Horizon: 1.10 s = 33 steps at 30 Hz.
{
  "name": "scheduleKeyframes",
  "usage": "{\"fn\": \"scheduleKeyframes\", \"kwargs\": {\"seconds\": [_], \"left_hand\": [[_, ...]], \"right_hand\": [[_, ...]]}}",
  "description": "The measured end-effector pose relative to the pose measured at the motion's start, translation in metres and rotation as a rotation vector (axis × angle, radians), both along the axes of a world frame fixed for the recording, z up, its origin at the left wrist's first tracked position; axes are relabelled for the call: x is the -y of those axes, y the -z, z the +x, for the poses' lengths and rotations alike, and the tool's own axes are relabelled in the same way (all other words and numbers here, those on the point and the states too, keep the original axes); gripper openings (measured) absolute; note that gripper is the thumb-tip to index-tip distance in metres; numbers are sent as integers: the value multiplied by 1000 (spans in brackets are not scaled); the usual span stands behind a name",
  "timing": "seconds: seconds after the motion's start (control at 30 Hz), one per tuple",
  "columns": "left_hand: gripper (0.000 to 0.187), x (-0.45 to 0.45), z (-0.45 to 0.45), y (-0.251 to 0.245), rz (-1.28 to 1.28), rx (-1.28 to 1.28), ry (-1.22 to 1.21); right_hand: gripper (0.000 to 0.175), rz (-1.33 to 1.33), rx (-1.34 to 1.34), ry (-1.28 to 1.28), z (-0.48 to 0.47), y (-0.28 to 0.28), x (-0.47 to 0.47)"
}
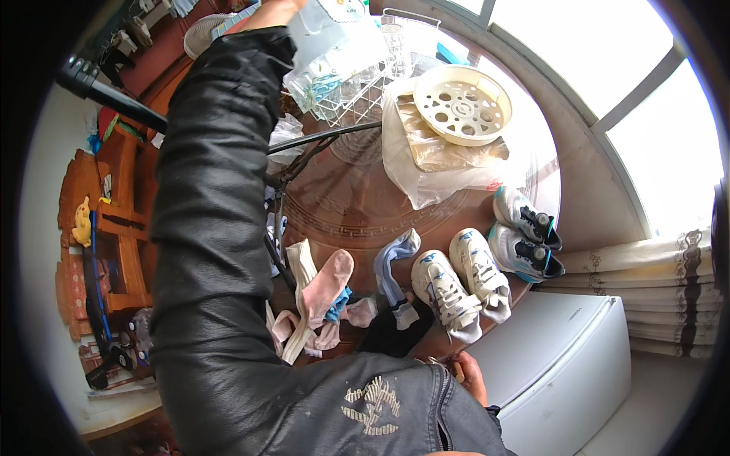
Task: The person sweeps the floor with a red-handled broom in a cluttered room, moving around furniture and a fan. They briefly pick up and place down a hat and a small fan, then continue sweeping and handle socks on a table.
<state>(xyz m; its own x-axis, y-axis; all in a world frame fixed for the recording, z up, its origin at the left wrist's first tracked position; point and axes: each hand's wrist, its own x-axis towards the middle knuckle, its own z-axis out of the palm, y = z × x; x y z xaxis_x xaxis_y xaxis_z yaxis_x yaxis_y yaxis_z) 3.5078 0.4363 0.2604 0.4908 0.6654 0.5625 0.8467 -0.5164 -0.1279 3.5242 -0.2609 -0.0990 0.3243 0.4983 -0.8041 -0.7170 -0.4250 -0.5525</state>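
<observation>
My left arm in a black jacket sleeve reaches to the top of the view, where only the wrist and part of my left hand [278, 11] show; the fingers are cut off or hidden. Beside it is a translucent plastic sheet or bag [319, 34], above a white wire rack [359, 102] with clear glasses. My right hand [472, 373] is low at the table's near edge, partly hidden by the jacket; a small tan object or fingertip shows there, unclear which. White sneakers [456, 285], a blue sock [393, 262] and a pink sock [328, 285] lie on the carved round table [342, 222].
A cream perforated plastic basket [465, 105] rests on a brown item in a plastic bag [422, 188]. Grey sneakers [524, 239] stand at the right rim, near a small fridge [562, 347]. A black metal pole [325, 135] crosses the table. Wooden furniture [122, 228] is at left.
</observation>
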Motion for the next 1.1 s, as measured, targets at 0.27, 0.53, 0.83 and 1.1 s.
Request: {"fn": "scheduleKeyframes", "kwargs": {"seconds": [0.27,0.53,0.83,1.1], "left_hand": [[12,2,-13,-49,310,87,84],[11,14,-51,-95,571,118,306],[11,15,-52,-79,561,27,288],[9,13,-26,-52,550,-42,414]], "right_hand": [[18,-66,-217,68,5,33,7],[20,-73,-171,-14,7,7,-7],[20,115,21,-34,8,19,6],[20,-55,-283,106,20,39,11]]}}
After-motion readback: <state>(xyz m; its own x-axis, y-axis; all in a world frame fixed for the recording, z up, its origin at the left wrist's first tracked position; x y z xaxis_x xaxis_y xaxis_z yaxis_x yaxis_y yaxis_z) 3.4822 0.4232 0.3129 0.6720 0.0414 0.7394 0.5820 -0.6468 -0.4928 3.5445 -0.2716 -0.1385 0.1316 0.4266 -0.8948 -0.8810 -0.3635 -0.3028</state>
